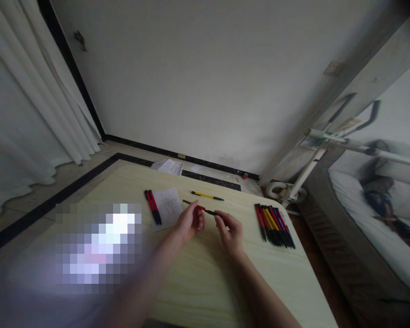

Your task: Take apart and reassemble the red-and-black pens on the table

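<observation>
Over the middle of the pale wooden table [205, 273], both hands hold one red and black pen [202, 208] level. My left hand [190, 222] is closed round its red middle part. My right hand [230, 231] pinches its black right end. Just beyond the hands a yellow and black pen [207, 196] lies on the table. Two red and black pens [153, 207] lie to the left beside a small sheet of paper [167, 207] with a faint drawing.
A row of several red, yellow and blue pens [274, 225] lies at the right of the table. A blurred patch [97, 246] covers the near left. White curtains [30, 118] hang at left. A bed [376, 214] and white tube frame [314, 159] stand at right.
</observation>
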Demonstrator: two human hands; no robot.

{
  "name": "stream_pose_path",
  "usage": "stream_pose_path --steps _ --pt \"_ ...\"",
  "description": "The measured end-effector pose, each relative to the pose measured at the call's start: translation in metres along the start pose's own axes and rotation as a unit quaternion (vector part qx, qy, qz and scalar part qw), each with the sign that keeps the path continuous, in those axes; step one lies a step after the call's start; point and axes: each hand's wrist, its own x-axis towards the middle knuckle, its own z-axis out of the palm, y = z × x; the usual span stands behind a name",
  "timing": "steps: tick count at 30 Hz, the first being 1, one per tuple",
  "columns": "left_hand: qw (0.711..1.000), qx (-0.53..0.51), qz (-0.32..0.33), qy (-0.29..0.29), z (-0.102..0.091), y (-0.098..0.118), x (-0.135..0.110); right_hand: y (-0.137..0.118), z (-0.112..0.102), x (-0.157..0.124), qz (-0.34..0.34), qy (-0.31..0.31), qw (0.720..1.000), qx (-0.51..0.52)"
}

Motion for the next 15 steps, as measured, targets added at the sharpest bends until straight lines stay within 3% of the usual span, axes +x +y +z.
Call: stream_pose_path --steps 15 --pt "1.000 0.013 -0.010 0.014 0.0030 0.0012 -0.0015 0.0005 -0.0001 -0.0008 0.018 0.002 1.000 0.008"
